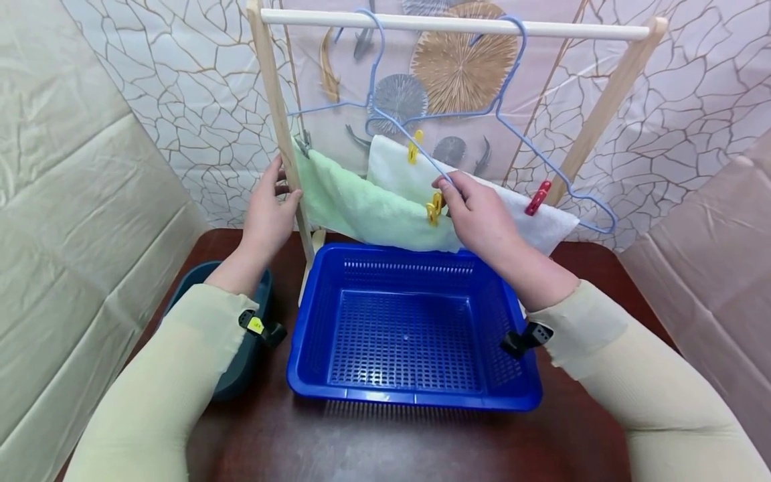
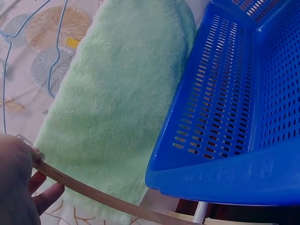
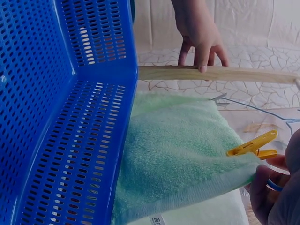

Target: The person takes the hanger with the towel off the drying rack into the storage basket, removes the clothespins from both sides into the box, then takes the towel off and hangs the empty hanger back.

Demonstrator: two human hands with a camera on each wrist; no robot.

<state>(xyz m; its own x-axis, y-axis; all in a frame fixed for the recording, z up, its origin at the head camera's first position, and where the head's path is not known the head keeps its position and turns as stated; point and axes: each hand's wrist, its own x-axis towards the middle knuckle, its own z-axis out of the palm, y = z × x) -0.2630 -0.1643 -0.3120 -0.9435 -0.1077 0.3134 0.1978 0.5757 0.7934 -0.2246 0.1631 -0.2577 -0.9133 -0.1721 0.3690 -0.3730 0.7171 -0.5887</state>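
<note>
My left hand (image 1: 270, 213) holds the left wooden post (image 1: 278, 114) of a drying rack, thumb on the near side, fingers behind. With thumb and fingers, my right hand (image 1: 484, 214) pinches the right end of a blue hanger (image 1: 394, 122) by the corner of a light green towel (image 1: 367, 204). That towel hangs from the hanger, held by a grey clothespin (image 1: 304, 144) at its left corner and a yellow clothespin (image 3: 253, 145) near my right fingers. Behind it, a white towel (image 1: 391, 161) hangs on a second blue hanger (image 1: 530, 144) with a yellow and a red clothespin (image 1: 538, 198).
A blue perforated basket (image 1: 415, 398) stands on the dark red-brown table (image 1: 361, 448), right below the towels. Left of it, partly under my left forearm, sits a dark teal basin (image 1: 231, 388). The rack's white top rod (image 1: 446, 25) spans above; patterned panels surround the table.
</note>
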